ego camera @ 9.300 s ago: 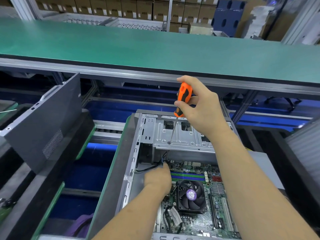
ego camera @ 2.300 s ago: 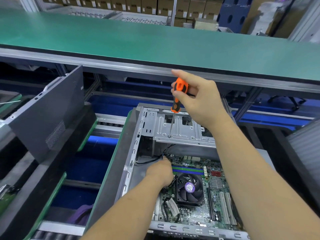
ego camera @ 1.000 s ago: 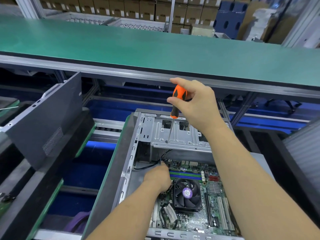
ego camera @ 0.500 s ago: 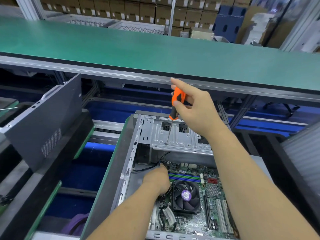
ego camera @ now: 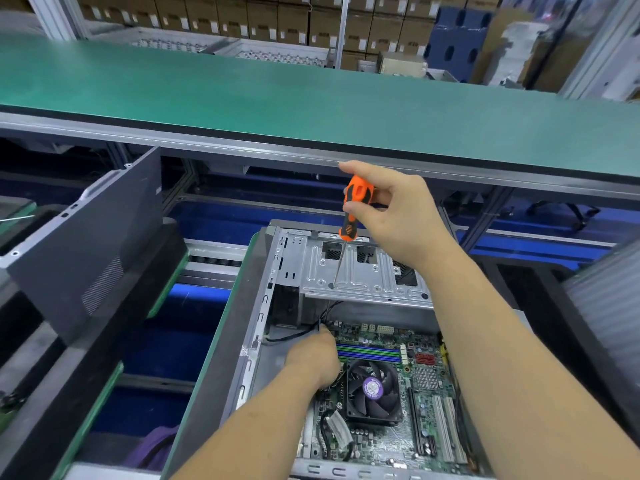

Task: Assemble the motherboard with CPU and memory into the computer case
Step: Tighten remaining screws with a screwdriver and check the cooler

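Board (ego camera: 391,393) is already in the case (ego camera: 221,368), lying flat on the case floor with the CPU fan (ego camera: 372,388) mounted and memory sticks (ego camera: 369,353) seated in the slots just past the fan. So placement looks done; what's left, as far as I can judge, is fastening and cabling. Can't see which board screws are in, too small to tell.

Right hand (ego camera: 398,216) holds the screwdriver (ego camera: 355,209) up over the far end of the case, fingers curled round the orange handle, thumb on it. The shaft runs down and its tip sits on or at a hole near the left front edge of the drive cage (ego camera: 360,271); whether a screw is under it I cannot tell. That hand is well above the board, not touching it.

Left hand (ego camera: 313,358) is down inside the case at the board's far left corner, right beside the memory sticks and the fan. Fingers are curled downward and hidden under the knuckles; it looks like it's on the black cables (ego camera: 294,336) coming from under the cage, but I can't confirm a pinch.

Likely step: fixing something at the cage while keeping cables out of the way. Side panel (ego camera: 86,244) is off, leaning left of the case, so closing up is still to do. Green bench (ego camera: 311,98) beyond the case is not in play.
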Available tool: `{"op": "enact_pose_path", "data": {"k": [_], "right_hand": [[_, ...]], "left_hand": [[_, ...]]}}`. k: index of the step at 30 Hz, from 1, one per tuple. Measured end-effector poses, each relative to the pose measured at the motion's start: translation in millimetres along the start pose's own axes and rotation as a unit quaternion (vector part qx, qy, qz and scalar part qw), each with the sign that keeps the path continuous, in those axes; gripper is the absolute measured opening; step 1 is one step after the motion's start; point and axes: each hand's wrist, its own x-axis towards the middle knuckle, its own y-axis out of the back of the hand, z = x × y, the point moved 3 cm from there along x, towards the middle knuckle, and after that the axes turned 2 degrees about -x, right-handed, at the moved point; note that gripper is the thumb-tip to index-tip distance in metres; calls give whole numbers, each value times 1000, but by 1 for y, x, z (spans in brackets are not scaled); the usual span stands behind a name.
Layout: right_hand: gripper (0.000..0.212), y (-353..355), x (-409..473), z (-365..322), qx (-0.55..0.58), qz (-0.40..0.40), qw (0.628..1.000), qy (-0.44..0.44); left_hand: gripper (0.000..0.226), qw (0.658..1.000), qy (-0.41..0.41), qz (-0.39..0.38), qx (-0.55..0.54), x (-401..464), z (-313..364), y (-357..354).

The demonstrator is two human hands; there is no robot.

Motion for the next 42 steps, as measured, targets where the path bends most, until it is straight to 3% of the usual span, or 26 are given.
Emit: {"op": "enact_pose_path", "data": {"k": [11,17,23,27,34,38,42], "right_hand": [[45,-7,-2,-8,-56,44,997,18],[53,0,-2,-5,11,-27,1000,3],[50,-4,2,-5,-58,28,998,12],[60,-10,0,-8,-14,-44,999,3],[53,-1,-1,-7,-119,19,992,20],[56,-8,0,-11,-100,-41,994,33],[48,-7,-2,-11,-132,29,989,60]], "left_hand": [[79,1000,-6,-5,9,-2,1,1],[78,1000,-14,-8,11,-4,1,3],[78,1000,-14,-13,8,-5,2,3],[78,1000,-17,-7,9,-4,2,4],[78,1000,-11,-9,14,-4,1,2],[77,1000,-11,-11,7,-3,2,2],[77,1000,-11,-11,7,-3,1,3]]}}
